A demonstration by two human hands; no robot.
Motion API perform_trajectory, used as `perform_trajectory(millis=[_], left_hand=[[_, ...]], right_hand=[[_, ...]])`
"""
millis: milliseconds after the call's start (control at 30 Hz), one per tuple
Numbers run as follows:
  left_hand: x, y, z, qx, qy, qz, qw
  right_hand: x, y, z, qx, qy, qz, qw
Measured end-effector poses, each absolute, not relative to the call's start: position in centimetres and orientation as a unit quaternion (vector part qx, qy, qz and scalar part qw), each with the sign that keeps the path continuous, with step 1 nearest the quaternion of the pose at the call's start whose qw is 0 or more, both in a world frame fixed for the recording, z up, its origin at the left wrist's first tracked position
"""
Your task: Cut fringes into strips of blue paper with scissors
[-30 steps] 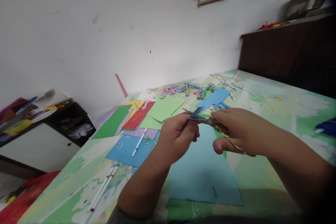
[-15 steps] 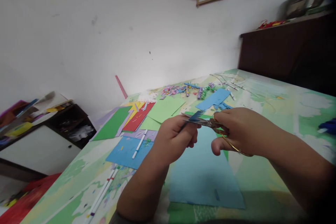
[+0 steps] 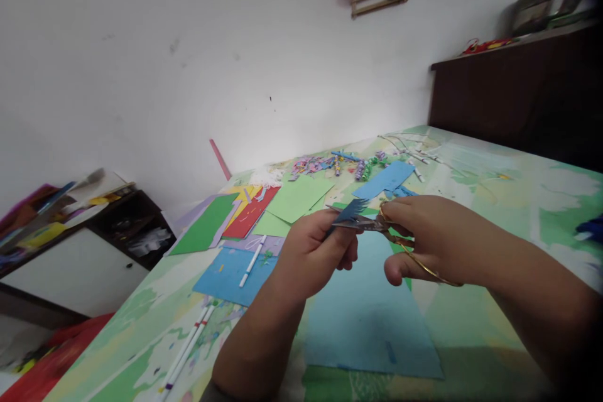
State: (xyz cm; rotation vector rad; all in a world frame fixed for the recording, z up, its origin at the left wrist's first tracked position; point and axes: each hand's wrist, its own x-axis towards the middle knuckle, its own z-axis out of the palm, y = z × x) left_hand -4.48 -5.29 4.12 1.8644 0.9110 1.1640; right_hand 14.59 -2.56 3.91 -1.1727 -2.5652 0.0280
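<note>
Just right of the frame's centre, your left hand (image 3: pixel 313 254) has thumb and fingers clamped on the fringed blue strip (image 3: pixel 351 212). Your right hand (image 3: pixel 433 235) has its fingers curled round the gold handles of the scissors (image 3: pixel 370 223), blades parted across that strip. Below, at lower centre, a pale blue sheet (image 3: pixel 372 320) lies on the table (image 3: pixel 499 198); two pens (image 3: pixel 190 349) lie at lower left, side by side.
</note>
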Motion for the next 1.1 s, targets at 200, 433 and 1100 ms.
perform_trajectory(millis=[200, 433, 1100], left_hand=[[-4.2, -5.6, 3.9, 0.794, 0.360, 0.458, 0.172], [-3.7, -5.9, 3.2, 0.799, 0.379, 0.462, 0.073], [-3.7, -6.2, 3.0, 0.802, 0.394, 0.448, 0.014]], right_hand=[[14.7, -3.1, 3.9, -0.421, -0.893, 0.001, 0.157], [14.6, -3.5, 4.0, -0.415, -0.894, -0.003, 0.167], [13.8, -3.5, 4.0, -0.450, -0.875, -0.044, 0.172]])
